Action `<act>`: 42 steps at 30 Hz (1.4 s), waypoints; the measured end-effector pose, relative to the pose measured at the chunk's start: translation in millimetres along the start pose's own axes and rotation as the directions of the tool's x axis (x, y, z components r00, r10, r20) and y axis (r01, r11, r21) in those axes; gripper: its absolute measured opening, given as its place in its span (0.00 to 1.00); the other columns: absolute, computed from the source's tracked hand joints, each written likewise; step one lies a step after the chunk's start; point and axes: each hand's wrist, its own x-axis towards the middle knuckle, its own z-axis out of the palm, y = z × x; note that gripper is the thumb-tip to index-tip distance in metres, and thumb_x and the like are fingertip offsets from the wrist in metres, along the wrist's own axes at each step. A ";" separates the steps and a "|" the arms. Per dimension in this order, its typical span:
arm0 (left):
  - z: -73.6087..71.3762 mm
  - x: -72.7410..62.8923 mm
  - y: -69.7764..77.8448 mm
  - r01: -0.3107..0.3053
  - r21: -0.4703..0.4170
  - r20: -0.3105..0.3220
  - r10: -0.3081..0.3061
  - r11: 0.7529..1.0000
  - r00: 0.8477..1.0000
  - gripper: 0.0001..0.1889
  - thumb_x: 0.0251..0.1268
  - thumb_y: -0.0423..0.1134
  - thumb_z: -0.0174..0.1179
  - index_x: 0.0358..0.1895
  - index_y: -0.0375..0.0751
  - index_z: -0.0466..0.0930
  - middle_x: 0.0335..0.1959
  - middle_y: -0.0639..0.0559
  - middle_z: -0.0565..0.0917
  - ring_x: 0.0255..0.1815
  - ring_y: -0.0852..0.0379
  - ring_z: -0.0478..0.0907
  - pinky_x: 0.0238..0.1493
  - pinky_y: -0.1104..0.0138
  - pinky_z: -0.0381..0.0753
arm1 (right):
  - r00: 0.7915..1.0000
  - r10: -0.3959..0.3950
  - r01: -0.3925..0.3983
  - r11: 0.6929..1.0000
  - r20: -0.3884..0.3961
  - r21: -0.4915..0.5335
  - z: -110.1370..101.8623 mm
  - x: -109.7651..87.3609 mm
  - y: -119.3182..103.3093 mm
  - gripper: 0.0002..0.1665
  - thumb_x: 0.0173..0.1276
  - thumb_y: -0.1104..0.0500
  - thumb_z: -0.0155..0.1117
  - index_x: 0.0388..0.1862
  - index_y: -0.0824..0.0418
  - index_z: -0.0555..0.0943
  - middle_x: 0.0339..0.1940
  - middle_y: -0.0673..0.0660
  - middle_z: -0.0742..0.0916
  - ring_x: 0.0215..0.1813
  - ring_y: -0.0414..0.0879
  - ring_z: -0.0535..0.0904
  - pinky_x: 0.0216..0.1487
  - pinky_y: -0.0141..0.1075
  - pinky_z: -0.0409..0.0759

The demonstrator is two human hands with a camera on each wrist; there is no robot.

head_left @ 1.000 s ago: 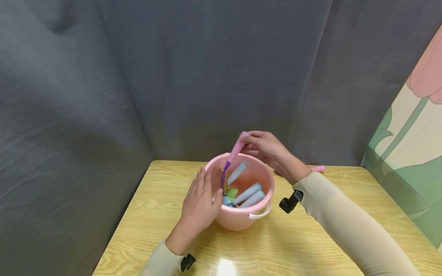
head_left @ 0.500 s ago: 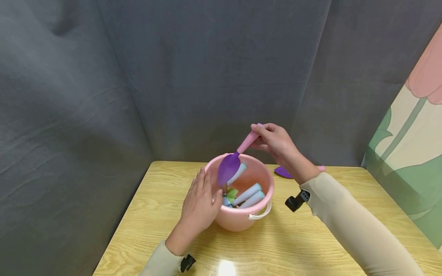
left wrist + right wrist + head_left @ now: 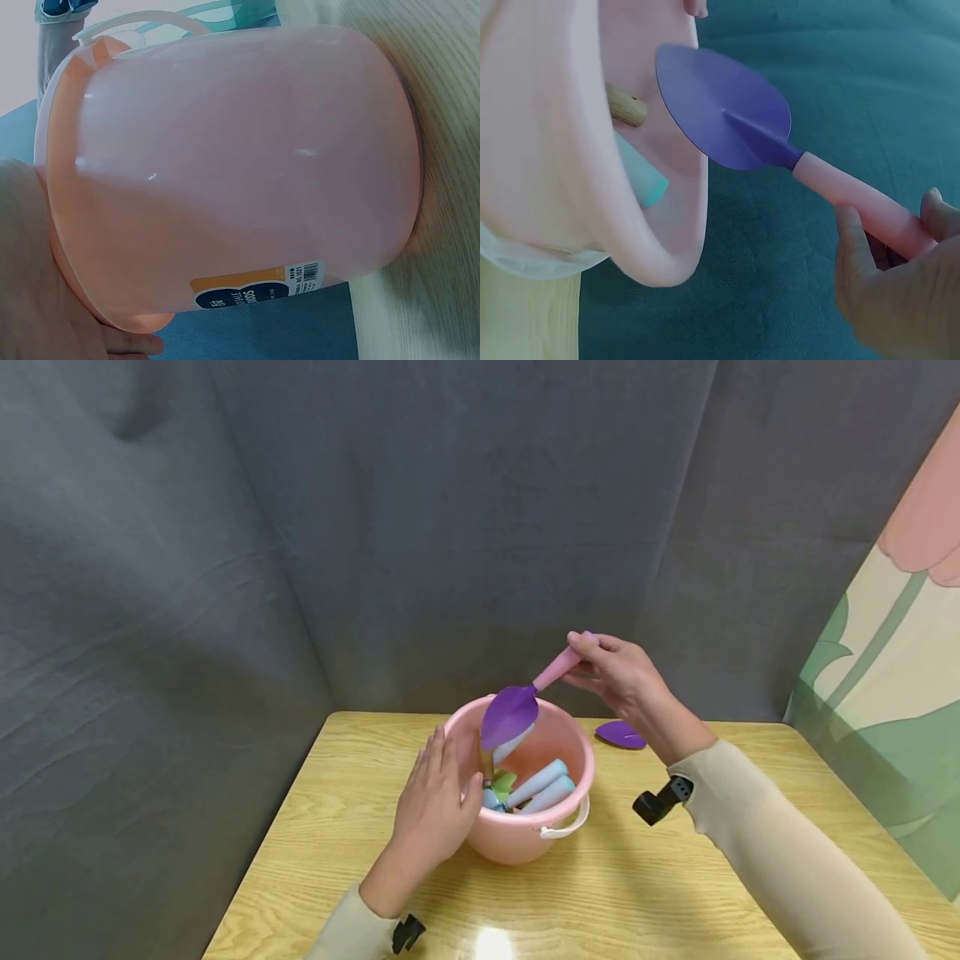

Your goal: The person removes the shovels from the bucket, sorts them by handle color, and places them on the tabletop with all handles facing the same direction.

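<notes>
—Fingers first: how do yours lie?
—Those of my left hand (image 3: 433, 802), at lower centre of the frame, lie straight along the left rim of the pink bucket (image 3: 513, 845), the thumb reaching over its edge.
—And inside it, a little farther up?
—Two pale blue handles (image 3: 538, 784) at its lower right, a green piece (image 3: 504, 782) and a wooden handle (image 3: 486, 767) left of them, and another pale handle (image 3: 516, 744) partly behind the purple trowel (image 3: 513, 712).
—So the trowel is over the mouth?
—Yes, just right of the frame's centre. Thumb and fingers of my right hand (image 3: 621, 675) pinch its pink grip near the end; the blade slants toward lower left. Whether it touches the rim, I can't tell.
—How would you do this bit well?
—Pinched so far back, it would probably swing if bumped; a hold nearer the neck should steady it. I'd move it slowly, well clear of rim and handles, my left hand bracing the bucket against sliding on the counter (image 3: 337, 835).
—And beyond?
—Another purple blade (image 3: 621, 735) lies on the counter, right of the bucket; grey cloth (image 3: 480, 527) hangs across the top.
</notes>
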 end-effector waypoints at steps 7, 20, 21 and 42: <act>-1.5 0.8 -0.6 -0.010 0.013 -0.002 0.011 1.000 1.000 0.38 0.76 0.54 0.46 0.76 0.27 0.58 0.81 0.33 0.53 0.80 0.38 0.55 0.78 0.48 0.56 | 1.000 0.025 -0.024 0.988 -0.002 0.153 -10.1 -1.7 -6.1 0.13 0.67 0.53 0.70 0.41 0.62 0.84 0.35 0.54 0.91 0.41 0.45 0.89 0.51 0.37 0.85; -1.1 -0.4 -0.1 -0.002 0.004 0.010 0.002 1.000 1.000 0.38 0.75 0.55 0.48 0.78 0.30 0.56 0.81 0.34 0.53 0.81 0.39 0.54 0.79 0.48 0.55 | 0.984 0.067 -0.021 0.963 -0.163 0.268 -35.9 -11.3 -9.6 0.14 0.58 0.49 0.77 0.35 0.57 0.89 0.35 0.54 0.91 0.40 0.45 0.90 0.44 0.38 0.87; -1.2 -0.5 -0.2 -0.004 0.001 0.007 0.004 1.000 1.000 0.38 0.75 0.55 0.48 0.78 0.30 0.56 0.81 0.34 0.52 0.81 0.39 0.53 0.79 0.48 0.55 | 0.982 0.066 -0.015 0.961 -0.179 0.275 -38.3 -11.7 -10.0 0.14 0.57 0.49 0.77 0.35 0.58 0.89 0.35 0.54 0.91 0.39 0.46 0.90 0.44 0.39 0.87; -2.5 -5.5 1.4 -0.008 -0.011 -0.019 0.008 1.000 1.000 0.37 0.76 0.54 0.48 0.77 0.31 0.58 0.81 0.34 0.53 0.81 0.39 0.54 0.79 0.49 0.55 | 0.891 0.185 0.086 0.829 -0.416 0.553 -115.6 -15.2 7.9 0.15 0.52 0.52 0.81 0.34 0.59 0.90 0.31 0.56 0.90 0.36 0.49 0.90 0.43 0.44 0.87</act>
